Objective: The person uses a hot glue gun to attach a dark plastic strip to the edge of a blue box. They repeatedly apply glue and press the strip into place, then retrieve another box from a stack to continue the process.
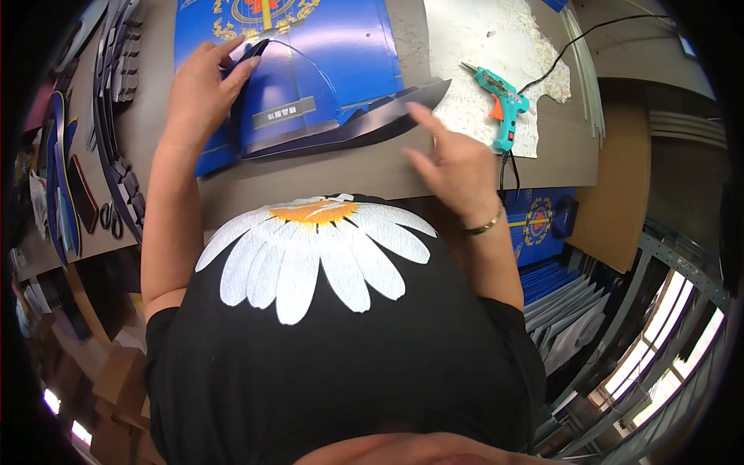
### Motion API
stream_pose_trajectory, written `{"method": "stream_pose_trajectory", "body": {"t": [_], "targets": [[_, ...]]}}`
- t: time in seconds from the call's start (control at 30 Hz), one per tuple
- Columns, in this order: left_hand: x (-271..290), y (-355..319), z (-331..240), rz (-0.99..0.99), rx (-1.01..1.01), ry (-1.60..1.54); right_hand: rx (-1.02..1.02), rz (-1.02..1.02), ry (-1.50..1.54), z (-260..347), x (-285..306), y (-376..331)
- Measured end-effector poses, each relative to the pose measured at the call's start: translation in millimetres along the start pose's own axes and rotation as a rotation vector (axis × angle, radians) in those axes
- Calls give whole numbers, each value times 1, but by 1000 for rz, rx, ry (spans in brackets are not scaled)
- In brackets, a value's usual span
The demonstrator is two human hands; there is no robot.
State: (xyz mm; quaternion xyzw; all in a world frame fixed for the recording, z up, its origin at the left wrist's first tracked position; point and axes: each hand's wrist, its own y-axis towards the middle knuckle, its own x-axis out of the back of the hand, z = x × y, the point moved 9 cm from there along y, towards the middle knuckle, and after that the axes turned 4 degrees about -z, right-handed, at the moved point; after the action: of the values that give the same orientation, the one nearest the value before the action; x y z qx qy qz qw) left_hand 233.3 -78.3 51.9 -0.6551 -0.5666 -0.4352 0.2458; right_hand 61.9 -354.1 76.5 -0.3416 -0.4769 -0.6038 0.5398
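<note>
A flat blue printed carton (325, 77) with gold ornament and a dark flap lies on the grey table (325, 174). My left hand (203, 85) pinches the carton's dark flap near its left edge, fingers closed on the card. My right hand (456, 159) hovers over the table just right of the carton's pointed dark corner (422, 97), fingers apart and holding nothing. A gold bracelet (484, 226) sits on my right wrist.
A teal hot glue gun (502, 108) with a black cord lies on a white glue-crusted sheet (480, 39) at the right. Dark card strips (116, 116) stack along the table's left. Scissors (111, 218) lie at the left. More blue flat cartons (554, 287) pile below right.
</note>
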Motion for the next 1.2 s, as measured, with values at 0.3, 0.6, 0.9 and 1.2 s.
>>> {"method": "stream_pose_trajectory", "body": {"t": [0.3,0.6,0.9,1.2], "targets": [[-15,-16,5,-104,-64,-109,154,62,-29,29,-29,25],[-15,-18,8,-147,-104,-120,-16,39,229,31,-28,39],[-13,-18,8,-155,-89,-126,-95,-248,373,35,-52,65],[-11,-20,4,-184,-124,-158,-64,-168,323,58,-68,94]]}}
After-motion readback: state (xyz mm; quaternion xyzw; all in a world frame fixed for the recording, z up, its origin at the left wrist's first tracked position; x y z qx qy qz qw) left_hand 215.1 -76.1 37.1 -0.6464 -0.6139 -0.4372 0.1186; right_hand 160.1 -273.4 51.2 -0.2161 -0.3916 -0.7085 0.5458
